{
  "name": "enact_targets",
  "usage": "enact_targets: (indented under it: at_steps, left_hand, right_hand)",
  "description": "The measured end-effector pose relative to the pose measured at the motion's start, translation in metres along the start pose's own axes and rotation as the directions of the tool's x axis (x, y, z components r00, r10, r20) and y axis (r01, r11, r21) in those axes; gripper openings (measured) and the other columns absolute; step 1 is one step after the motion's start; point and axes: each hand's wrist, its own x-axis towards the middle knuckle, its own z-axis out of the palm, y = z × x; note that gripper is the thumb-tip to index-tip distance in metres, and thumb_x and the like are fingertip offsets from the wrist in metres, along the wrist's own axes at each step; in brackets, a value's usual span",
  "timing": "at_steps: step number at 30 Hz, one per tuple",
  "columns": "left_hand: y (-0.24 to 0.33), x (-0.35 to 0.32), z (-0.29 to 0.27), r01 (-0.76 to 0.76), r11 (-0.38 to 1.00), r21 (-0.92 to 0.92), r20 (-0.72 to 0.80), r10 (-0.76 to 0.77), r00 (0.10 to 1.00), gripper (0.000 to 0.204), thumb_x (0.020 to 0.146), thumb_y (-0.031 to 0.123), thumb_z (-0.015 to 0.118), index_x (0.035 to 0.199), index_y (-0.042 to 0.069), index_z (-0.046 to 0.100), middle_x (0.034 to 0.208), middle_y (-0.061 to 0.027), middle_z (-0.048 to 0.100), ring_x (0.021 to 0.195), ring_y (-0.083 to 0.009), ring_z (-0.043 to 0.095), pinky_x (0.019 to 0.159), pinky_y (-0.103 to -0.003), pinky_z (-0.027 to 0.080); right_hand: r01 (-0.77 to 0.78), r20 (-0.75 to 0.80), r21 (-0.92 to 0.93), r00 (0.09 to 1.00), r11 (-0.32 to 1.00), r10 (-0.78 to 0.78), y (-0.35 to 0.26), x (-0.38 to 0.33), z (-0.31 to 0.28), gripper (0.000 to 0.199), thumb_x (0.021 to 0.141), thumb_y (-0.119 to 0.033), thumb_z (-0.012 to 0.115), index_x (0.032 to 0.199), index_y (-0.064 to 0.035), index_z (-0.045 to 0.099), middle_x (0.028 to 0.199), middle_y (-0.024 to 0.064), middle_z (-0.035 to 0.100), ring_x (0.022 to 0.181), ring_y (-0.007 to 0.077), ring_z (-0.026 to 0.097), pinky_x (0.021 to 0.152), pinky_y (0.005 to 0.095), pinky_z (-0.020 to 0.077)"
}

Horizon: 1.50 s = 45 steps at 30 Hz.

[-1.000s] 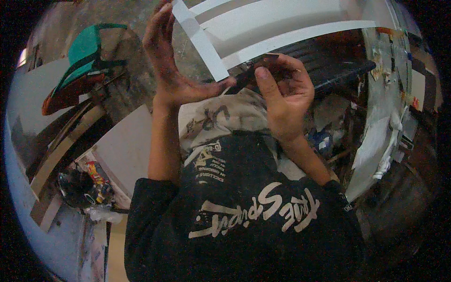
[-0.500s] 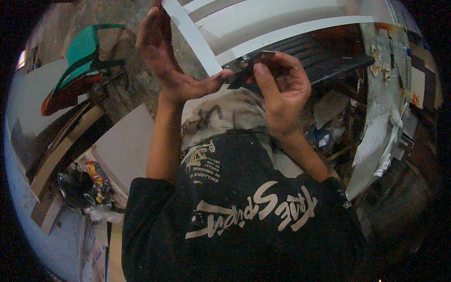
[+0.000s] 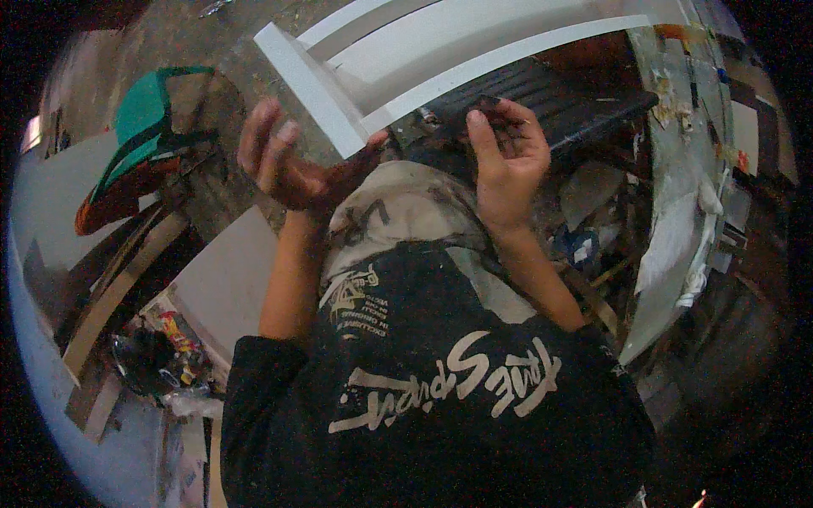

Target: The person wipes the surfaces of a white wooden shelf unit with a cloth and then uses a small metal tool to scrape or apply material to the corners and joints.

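A person's bare left hand [image 3: 288, 161], slightly blurred, is spread with its fingers loosely curved at the near left end of a white, flat, frame-like panel with raised strips [image 3: 311, 93]. Its thumb is close to the panel's near corner; whether they touch is unclear. The panel lies at the far side, its far edge cut off. To the right, the right hand [image 3: 514, 161] pinches a small, thin, dark piece [image 3: 489, 103] between thumb and fingertips; its shape is mostly hidden. Beyond this hand, a black ridged surface [image 3: 584, 97] lies partly under the panel. Far left stands a green-backed chair [image 3: 140, 110], its legs lost in shadow.
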Motion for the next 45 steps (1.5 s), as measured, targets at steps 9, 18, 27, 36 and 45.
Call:
enact_targets:
  at_steps: [9, 18, 27, 36, 45]
  left_hand:
    - [0.005, -0.005, 0.006, -0.050, 0.999, 0.002, 0.136, 0.049, 0.989, 0.081, 0.075, 0.041, 0.088, 0.130, 0.009, 0.038, 0.132, -0.0200, 0.049, 0.126, -0.0369, 0.051, 0.104, -0.049, 0.047]
    - [0.005, -0.010, 0.013, 0.005, 1.000, -0.007, 0.041, -0.004, 0.999, 0.100, 0.075, 0.045, 0.087, 0.143, 0.003, 0.028, 0.136, -0.0204, 0.047, 0.124, -0.0373, 0.049, 0.104, -0.053, 0.044]
    - [0.086, 0.069, -0.020, 0.122, 0.744, -0.657, 0.492, 0.301, 0.817, 0.020, 0.077, 0.017, 0.079, 0.097, 0.017, 0.074, 0.102, 0.0019, 0.074, 0.103, -0.0165, 0.069, 0.096, -0.038, 0.052]
    - [0.097, 0.090, 0.060, 0.339, 0.599, -0.726, 0.442, 0.028, 0.897, 0.019, 0.076, 0.001, 0.078, 0.094, 0.004, 0.072, 0.085, -0.0075, 0.074, 0.083, -0.0242, 0.074, 0.081, -0.039, 0.059]
    - [0.103, 0.103, 0.111, 0.443, 0.641, -0.627, 0.459, -0.156, 0.874, 0.048, 0.103, 0.041, 0.049, 0.111, -0.002, 0.068, 0.108, -0.0176, 0.072, 0.093, -0.0315, 0.069, 0.080, -0.036, 0.055]
  right_hand:
    - [0.008, -0.007, 0.044, 1.000, 0.999, -0.008, 0.004, 0.005, 0.004, 0.022, 0.090, -0.006, 0.073, 0.109, -0.0019, 0.063, 0.095, 0.0032, 0.067, 0.082, 0.0081, 0.061, 0.072, 0.0245, 0.0525]
    - [0.055, 0.031, -0.059, 0.998, 0.997, -0.054, -0.004, 0.010, 0.007, 0.023, 0.091, -0.009, 0.073, 0.109, -0.0016, 0.063, 0.095, 0.0026, 0.067, 0.084, 0.0086, 0.061, 0.074, 0.0250, 0.0519]
    - [0.148, -0.062, -0.003, 0.987, 0.989, -0.148, -0.037, 0.025, -0.013, 0.018, 0.093, -0.003, 0.066, 0.111, -0.0006, 0.062, 0.099, 0.0044, 0.066, 0.083, 0.0095, 0.062, 0.072, 0.0251, 0.0553]
    - [0.286, -0.359, -0.074, 0.886, 0.955, -0.293, -0.067, 0.085, -0.072, 0.019, 0.093, -0.008, 0.068, 0.110, -0.0010, 0.063, 0.097, 0.0034, 0.066, 0.081, 0.0096, 0.061, 0.069, 0.0263, 0.0535]
    - [0.270, -0.382, 0.065, 0.896, 0.961, -0.226, -0.075, 0.145, -0.110, 0.020, 0.090, -0.009, 0.072, 0.107, -0.0029, 0.062, 0.091, -0.0013, 0.064, 0.075, 0.0063, 0.056, 0.067, 0.0231, 0.0480]
